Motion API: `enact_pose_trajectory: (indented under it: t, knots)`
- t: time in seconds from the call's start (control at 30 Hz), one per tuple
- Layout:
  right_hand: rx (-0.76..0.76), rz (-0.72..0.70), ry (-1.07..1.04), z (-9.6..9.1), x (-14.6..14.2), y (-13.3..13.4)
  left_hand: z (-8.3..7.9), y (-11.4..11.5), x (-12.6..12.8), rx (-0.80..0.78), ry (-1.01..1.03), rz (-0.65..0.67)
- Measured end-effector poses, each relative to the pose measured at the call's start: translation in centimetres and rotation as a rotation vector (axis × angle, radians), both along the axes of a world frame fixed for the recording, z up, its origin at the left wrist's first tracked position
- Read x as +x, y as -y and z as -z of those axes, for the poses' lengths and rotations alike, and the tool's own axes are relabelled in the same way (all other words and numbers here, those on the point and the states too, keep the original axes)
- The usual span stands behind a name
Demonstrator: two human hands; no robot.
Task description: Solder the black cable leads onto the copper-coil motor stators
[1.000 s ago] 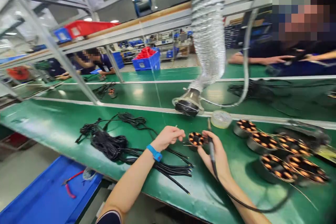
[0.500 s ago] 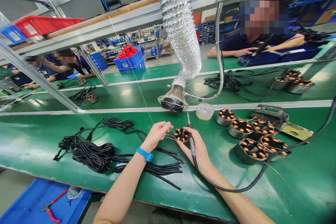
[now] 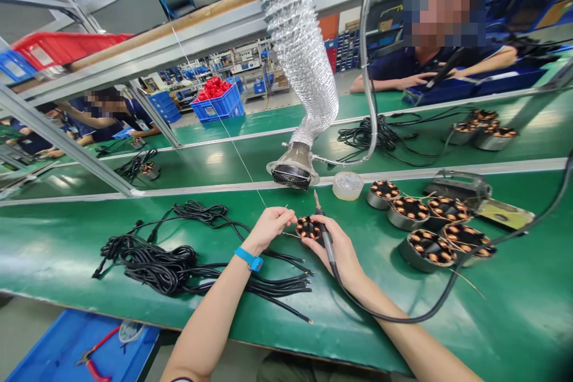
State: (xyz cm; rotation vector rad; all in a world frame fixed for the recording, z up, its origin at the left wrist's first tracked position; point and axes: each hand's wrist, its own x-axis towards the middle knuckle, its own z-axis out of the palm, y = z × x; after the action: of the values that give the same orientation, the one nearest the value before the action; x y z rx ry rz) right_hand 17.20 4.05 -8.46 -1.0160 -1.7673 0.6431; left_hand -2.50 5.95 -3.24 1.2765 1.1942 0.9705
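Note:
A small round motor stator (image 3: 308,227) with copper coils lies on the green bench between my hands. My left hand (image 3: 270,227), with a blue wristband, pinches a thin wire at the stator's left side. My right hand (image 3: 333,246) is closed round a soldering iron (image 3: 323,231), whose tip points up and away just right of the stator; its fingers also touch the stator. The iron's black cable (image 3: 430,310) runs off to the right.
A silver fume duct with a nozzle (image 3: 293,168) hangs just behind the stator. Several more stators (image 3: 425,221) and an iron stand (image 3: 461,186) sit to the right, a black cable bundle (image 3: 174,256) to the left. Other people work across the bench. Below left stands a blue tray (image 3: 58,352) with pliers.
The view has swung left and steadied. Both hands stay on the stator; the left hand's pinch has closed in on its left edge.

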Motion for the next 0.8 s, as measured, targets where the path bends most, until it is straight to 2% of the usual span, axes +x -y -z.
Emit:
enact_pose_trajectory:
  t: [0.17,0.3,0.37,0.43,0.57,0.63,0.7,0.8]
  knots:
    - [-0.005,-0.007,0.005,-0.2,0.1,0.0,0.0,0.4,-0.6,-0.004,-0.085,-0.040]
    - [-0.013,-0.033,0.009,-0.5,0.3,-0.1,-0.6,1.6,-2.5,0.043,-0.258,0.156]
    - [-0.013,-0.039,0.008,-0.7,0.4,-0.1,-0.6,1.9,-2.9,0.026,-0.270,0.254]
    - [-0.008,-0.046,0.007,-0.8,0.4,-0.1,-0.4,2.0,-2.5,-0.042,-0.183,0.273]
    - [-0.003,-0.070,0.008,-0.8,0.5,-0.3,-0.1,1.9,-0.4,-0.219,0.093,0.171]
    - [-0.020,-0.072,0.002,-0.8,0.5,-0.4,-0.5,2.0,0.3,-0.231,0.103,0.141]
    - [-0.043,-0.067,-0.001,-0.8,0.6,-0.4,-1.1,2.3,0.1,-0.180,-0.024,0.124]
    - [-0.069,-0.057,0.009,-0.9,0.7,-0.6,-1.6,3.0,-1.3,0.007,-0.363,0.143]
